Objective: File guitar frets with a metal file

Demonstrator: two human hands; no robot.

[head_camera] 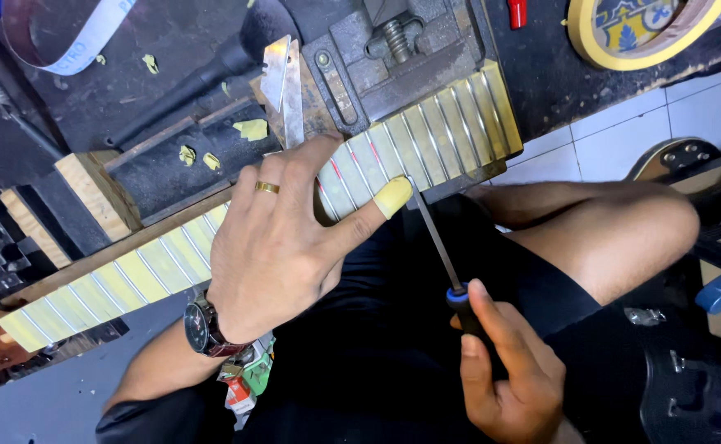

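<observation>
Taped yellow, the guitar neck (212, 255) runs from near left to far right across the bench, frets showing as bright lines between the tape strips.

Head view, item by item:
- Your left hand (282, 238) lies flat over the neck at mid-length, fingers spread and pressing down. It wears a ring (266, 187); the thumb tip is wrapped in yellow tape. A watch (206, 329) sits on the wrist.
- Your right hand (508, 370), near and right, is closed around the dark handle of a file (438, 238). The thin shaft slants up-left; its tip meets the neck edge just beside your taped thumb.
- Vise (393, 49), far centre, stands behind the neck's right part.
- Metal blade (282, 82), upright, just left of the vise.
- Tape roll (648, 29), far right, on the dark bench.
- Tape scraps (253, 129), yellow, scattered on the bench beyond the neck.
- Your knee (607, 230), bare, lies right of the neck above the white tiles.
</observation>
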